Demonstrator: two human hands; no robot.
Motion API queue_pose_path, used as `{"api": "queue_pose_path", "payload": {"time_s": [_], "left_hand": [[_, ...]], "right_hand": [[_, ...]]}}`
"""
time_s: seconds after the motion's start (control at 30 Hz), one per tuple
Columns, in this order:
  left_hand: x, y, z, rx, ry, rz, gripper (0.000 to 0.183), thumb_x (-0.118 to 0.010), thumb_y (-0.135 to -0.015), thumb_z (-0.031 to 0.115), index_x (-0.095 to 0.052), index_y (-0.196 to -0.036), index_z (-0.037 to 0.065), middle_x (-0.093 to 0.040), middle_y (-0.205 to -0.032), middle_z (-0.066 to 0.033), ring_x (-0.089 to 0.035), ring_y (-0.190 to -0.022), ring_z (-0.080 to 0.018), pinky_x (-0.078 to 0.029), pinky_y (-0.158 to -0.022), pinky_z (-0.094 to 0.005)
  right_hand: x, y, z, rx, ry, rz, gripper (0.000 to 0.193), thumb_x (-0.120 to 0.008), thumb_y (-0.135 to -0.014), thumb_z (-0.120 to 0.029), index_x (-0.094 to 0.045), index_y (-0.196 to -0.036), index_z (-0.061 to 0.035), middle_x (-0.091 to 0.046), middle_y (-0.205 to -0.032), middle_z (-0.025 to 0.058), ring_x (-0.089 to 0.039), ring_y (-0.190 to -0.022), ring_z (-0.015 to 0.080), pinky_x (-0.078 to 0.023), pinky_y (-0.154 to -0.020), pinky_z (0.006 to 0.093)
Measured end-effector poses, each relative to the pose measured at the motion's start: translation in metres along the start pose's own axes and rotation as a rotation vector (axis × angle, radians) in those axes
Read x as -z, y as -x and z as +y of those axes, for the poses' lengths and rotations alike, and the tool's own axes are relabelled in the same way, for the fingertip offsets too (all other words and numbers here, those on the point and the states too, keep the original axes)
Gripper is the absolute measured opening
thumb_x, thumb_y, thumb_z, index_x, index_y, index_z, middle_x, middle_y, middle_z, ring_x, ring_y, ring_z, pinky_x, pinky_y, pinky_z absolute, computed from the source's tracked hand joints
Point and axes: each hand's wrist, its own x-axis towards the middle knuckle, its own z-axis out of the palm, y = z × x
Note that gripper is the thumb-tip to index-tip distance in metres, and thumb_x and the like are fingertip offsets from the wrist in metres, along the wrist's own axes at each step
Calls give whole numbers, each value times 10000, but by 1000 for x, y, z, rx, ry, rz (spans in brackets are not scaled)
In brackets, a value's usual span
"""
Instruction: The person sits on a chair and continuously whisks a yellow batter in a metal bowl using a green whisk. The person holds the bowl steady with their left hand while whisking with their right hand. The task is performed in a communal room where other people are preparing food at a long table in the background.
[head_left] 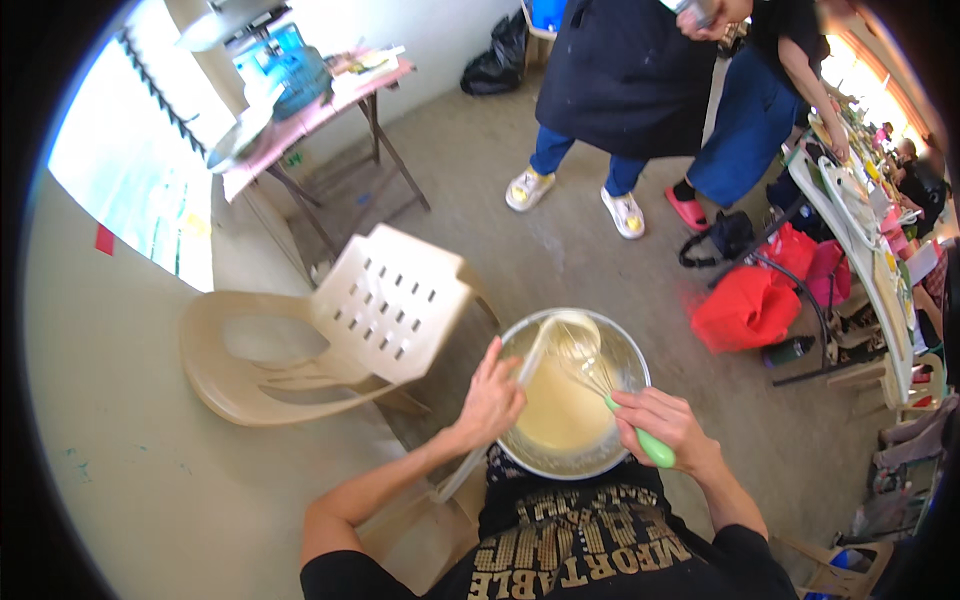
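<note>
A metal mixing bowl (642, 362) sits at my lap, holding pale yellow batter (566, 415). My right hand (668, 425) is closed round the green handle of a whisk (655, 450), its wires reaching into the far part of the bowl. There the wires meet the round, pale head of a long-handled utensil (532, 362); whether it is a ladle or a strainer, I cannot tell. My left hand (490, 400), at the bowl's left rim, grips this utensil's handle, which slants down past the palm; part of the grip is hidden.
A beige plastic chair (385, 300) stands close on my left. Beyond it is a pink-topped table (300, 125) with a blue water jug (300, 80). Two people stand ahead. A red bag (745, 305) lies beneath a crowded long table (850, 235) on the right.
</note>
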Motion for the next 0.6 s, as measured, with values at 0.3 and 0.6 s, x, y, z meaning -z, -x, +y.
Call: {"api": "queue_pose_path", "payload": {"time_s": [0.3,0.6], "left_hand": [[-1,-5,-6,-21,69,3,275,-483,-883,159,-620,-831,-74,-469,-1316,-197,-168,-1399,-420,-251,-1091,-506],[-2,-2,-5,-24,208,-4,246,-461,-900,124,-615,-833,-56,-397,-1362,-244,-151,-1397,-434,-223,-1106,-514]], "right_hand": [[8,-7,-9,-17,-36,136,137,-653,-712,50,-636,-842,10,-686,-906,159,-659,-700,256,-537,-651,316],[45,25,-21,-294,-242,137,62,-628,-748,38,-644,-803,15,-695,-884,164,-659,-691,236,-530,-634,316]]}}
